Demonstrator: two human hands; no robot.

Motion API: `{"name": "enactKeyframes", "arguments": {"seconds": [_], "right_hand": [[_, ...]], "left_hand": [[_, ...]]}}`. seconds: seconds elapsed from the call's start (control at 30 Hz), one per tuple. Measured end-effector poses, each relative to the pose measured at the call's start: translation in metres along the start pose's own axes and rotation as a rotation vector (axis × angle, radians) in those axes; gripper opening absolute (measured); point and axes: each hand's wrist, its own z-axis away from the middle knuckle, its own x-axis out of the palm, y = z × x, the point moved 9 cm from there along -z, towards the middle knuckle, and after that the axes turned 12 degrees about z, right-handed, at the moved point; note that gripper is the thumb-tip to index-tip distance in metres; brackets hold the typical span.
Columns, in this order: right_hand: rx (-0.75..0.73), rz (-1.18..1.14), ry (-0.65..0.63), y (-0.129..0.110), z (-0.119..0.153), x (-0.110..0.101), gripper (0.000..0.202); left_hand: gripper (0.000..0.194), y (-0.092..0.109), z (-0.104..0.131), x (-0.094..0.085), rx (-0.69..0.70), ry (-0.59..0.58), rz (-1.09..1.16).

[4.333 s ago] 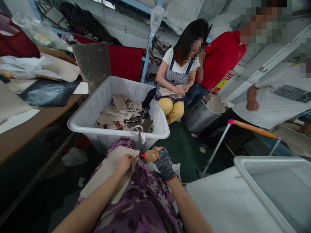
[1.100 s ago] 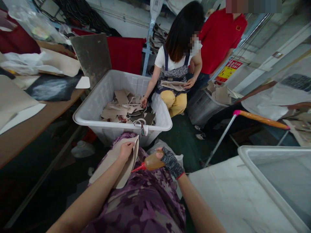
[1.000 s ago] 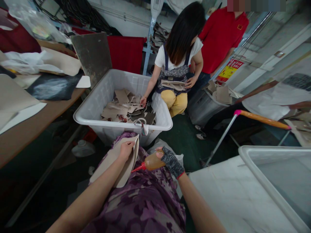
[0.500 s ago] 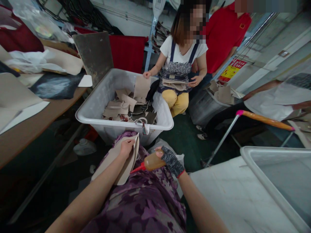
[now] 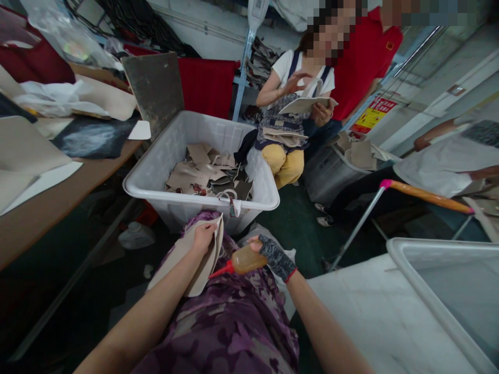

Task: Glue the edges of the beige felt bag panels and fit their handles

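Note:
On my lap, over purple camouflage-patterned cloth (image 5: 234, 322), lies a flat beige bag piece (image 5: 171, 262) with a pale, lifted edge. My left hand (image 5: 205, 236) is closed on its upper edge, pinching it. My right hand (image 5: 275, 254), in a grey fingerless knit glove with a red cuff, is wrapped round the base of a squeeze bottle (image 5: 247, 259). The bottle holds amber liquid and is tipped sideways. Its red nozzle points left, with the tip at the right edge of the beige piece; whether it touches cannot be told.
A white plastic bin (image 5: 202, 200) with beige and dark pieces stands ahead. Behind it a person in an apron (image 5: 288, 114) sits handling a beige piece. At left is a brown table (image 5: 97, 176); at right, another white bin (image 5: 393, 249) and an orange-topped metal rail (image 5: 429, 195).
The seated person has lifted a beige piece out of the bin and now holds it up at chest height. My hands, the bottle and the piece on my lap have hardly moved.

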Motion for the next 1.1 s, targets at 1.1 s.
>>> {"name": "enactKeyframes", "arguments": {"seconds": [1.1], "right_hand": [[0.155, -0.133, 0.094, 0.06, -0.028, -0.011, 0.049]], "left_hand": [[0.024, -0.003, 0.0, -0.004, -0.049, 0.034, 0.053]]}}
